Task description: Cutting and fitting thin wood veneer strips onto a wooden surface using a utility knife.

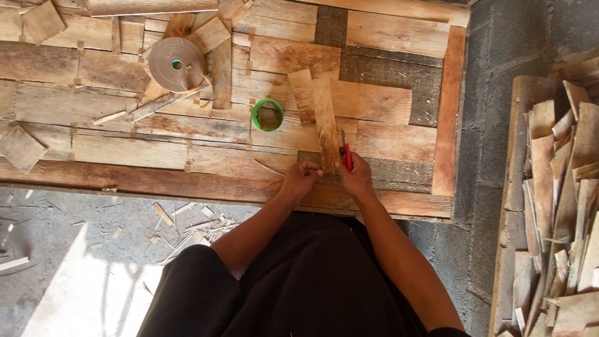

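Fingers of the left hand (301, 176) curl closed around the near end of a narrow wooden slat (324, 122); the right hand (355, 178) grips a red-handled tool (347, 154) beside it. Both arms reach forward. The slat (pale, weathered) lies on the plank workbench (125, 150).

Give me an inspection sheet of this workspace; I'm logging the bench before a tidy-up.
Surface: wooden plank panel laid flat on concrete floor.
Job's things: narrow wood strip under both hands; red-handled tool.
Clutter: tape spool, green ring, offcuts, shavings.
Grippers: left hand at the strip's near end; right hand holds the tool.
Cables: nothing seen.
Surroundings: block floor, stacked wood pieces at right.
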